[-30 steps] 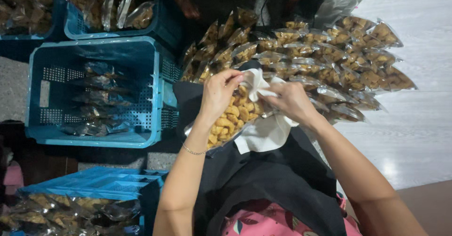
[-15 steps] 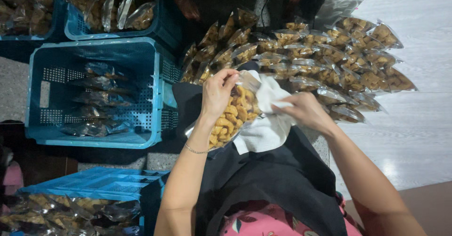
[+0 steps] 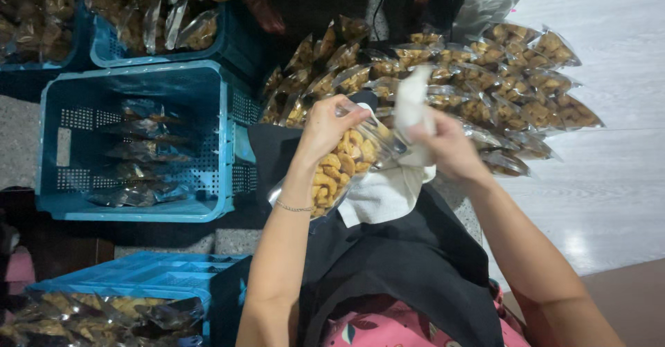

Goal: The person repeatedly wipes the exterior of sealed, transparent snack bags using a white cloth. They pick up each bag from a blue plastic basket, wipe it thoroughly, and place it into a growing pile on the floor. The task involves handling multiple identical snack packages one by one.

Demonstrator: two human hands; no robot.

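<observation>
A: What's around them?

B: A blue crate (image 3: pixel 131 139) on the left with a few sealed packets in it, and a heap of filled snack bags (image 3: pixel 478 84) spread on the far right.

A: And in the hands?

B: The left hand (image 3: pixel 325 127) pinches a clear bag of golden curled snacks (image 3: pixel 339 170) over the lap, above a white cloth (image 3: pixel 384 194). The right hand (image 3: pixel 447 149) is closed round a wad of white cloth (image 3: pixel 413 101), raised just right of the bag.

A: Any advice?

B: I'd hold the bag steady and wipe it gently, so nothing inside gets crushed.

Small snack-packing workroom: blue plastic crates (image 3: pixel 131 139), rows of sealed snack bags (image 3: pixel 499 91) on the floor.
</observation>
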